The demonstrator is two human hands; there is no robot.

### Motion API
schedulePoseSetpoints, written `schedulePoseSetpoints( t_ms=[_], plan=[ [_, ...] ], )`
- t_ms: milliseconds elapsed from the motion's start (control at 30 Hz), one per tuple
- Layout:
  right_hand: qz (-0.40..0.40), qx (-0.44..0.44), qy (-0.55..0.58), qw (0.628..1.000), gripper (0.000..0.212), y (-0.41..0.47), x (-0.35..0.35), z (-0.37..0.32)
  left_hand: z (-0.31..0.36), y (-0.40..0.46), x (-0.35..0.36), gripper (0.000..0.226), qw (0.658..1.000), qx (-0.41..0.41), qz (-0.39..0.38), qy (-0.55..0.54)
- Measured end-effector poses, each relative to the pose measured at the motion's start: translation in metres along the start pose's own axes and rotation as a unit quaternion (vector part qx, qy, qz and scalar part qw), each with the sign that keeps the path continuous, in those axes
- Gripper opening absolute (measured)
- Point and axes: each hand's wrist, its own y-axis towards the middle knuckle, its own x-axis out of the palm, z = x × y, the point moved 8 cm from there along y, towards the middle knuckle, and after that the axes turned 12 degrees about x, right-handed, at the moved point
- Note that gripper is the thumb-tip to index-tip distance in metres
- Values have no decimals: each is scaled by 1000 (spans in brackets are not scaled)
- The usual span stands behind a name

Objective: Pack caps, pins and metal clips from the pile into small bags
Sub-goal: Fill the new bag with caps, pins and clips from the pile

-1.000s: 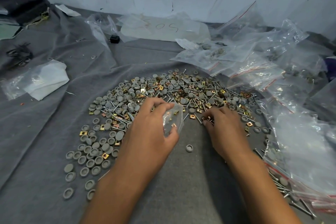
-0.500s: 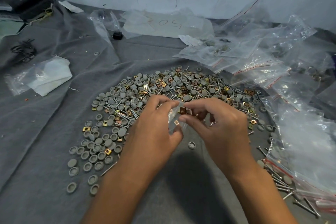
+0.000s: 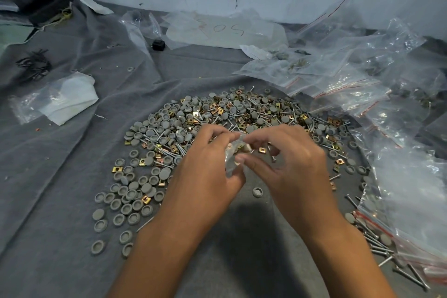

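A wide pile [image 3: 242, 113] of grey round caps, gold square metal clips and steel pins lies on the grey cloth [image 3: 60, 176]. Just in front of it my left hand [image 3: 208, 172] pinches a small clear bag [image 3: 233, 152] between thumb and fingers. My right hand [image 3: 290, 164] meets it from the right, with fingertips and thumb pinched on the bag's top edge. A few small parts show through the plastic. One loose cap [image 3: 257, 192] sits on the cloth below my hands.
A heap of clear zip bags [image 3: 362, 80], some with parts inside, covers the right side up to the wall. More bagged pins [image 3: 399, 249] lie at the near right. A folded white cloth in plastic [image 3: 67, 99] and a small black object [image 3: 158, 45] lie left and behind.
My right hand left the pile with a gold clip, came to the bag's mouth, and now pinches the bag's top. My left hand kept hold of the bag throughout.
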Motion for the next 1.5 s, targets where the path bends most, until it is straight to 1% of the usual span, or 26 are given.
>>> schedulePoseSetpoints(
  t_ms=[33,67,133,167,233,300,333,400,500,567,633,667,700,767,800,900,967,1033,1133,1167,1233,1300,1367,1400,1467,1500],
  plan=[
    [-2,14,7,1000,25,2,1,5,0,0,-1,52,1000,1,4,3],
    [9,41,35,998,22,4,-1,13,0,0,-3,52,1000,0,14,7],
    [44,116,91,988,9,10,-8,40,-4,-1,-12,52,998,-12,52,16],
    [41,152,78,985,5,12,-7,54,-6,-1,-18,52,997,-21,75,20],
    [-25,201,-17,979,8,11,9,80,-7,-1,-29,52,992,-32,120,31],
    [-109,232,-107,961,19,5,32,97,-7,-2,-41,51,985,-40,164,47],
    [-132,238,-139,952,24,2,41,101,-7,-3,-46,50,981,-42,182,55],
    [-136,233,-183,945,28,2,47,102,-6,-5,-52,49,975,-40,208,65],
    [-115,225,-224,941,19,8,45,99,-6,-6,-53,49,976,-43,201,74],
    [-116,226,-182,950,15,7,48,96,-10,-5,-48,49,981,-49,172,77],
    [-129,233,-77,961,7,6,55,87,-14,-5,-46,50,983,-55,155,79],
    [-143,220,-44,964,10,6,60,78,-15,-5,-46,50,983,-58,153,79],
    [-159,195,-36,967,13,4,65,70,-16,-5,-46,51,983,-59,153,78],
    [-191,155,-60,968,22,0,76,62,-16,-4,-45,51,984,-57,151,77],
    [-204,146,-85,964,23,-2,79,62,-16,-4,-43,51,984,-56,149,76],
    [-216,138,-133,958,10,-6,79,65,-13,-4,-36,51,988,-51,130,67],
    [-208,133,-144,958,6,-7,76,66,-12,-3,-31,51,991,-41,110,62],
    [-199,147,-130,960,4,-6,71,70,-12,-3,-26,52,994,-38,88,59],
    [-191,193,-71,960,5,-1,63,75,-13,-4,-20,53,995,-35,68,59],
    [-174,196,-41,964,7,2,58,72,-12,-3,-19,54,996,-34,64,60],
    [-101,165,29,981,7,7,40,54,-10,-2,-18,55,996,-29,60,57],
    [-44,98,82,991,6,10,23,26,-8,-1,-16,56,997,-27,51,49],
    [-17,20,74,997,10,7,15,2,-6,0,-14,58,998,-25,36,45],
    [-12,-1,57,998,14,5,15,-6,-5,0,-13,58,998,-23,31,43],
    [4,3,45,999,19,3,13,-9,-4,0,-14,57,999,-19,30,40],
    [23,5,48,999,18,3,9,-9,-4,0,-14,58,999,-18,31,41]
  ],
)
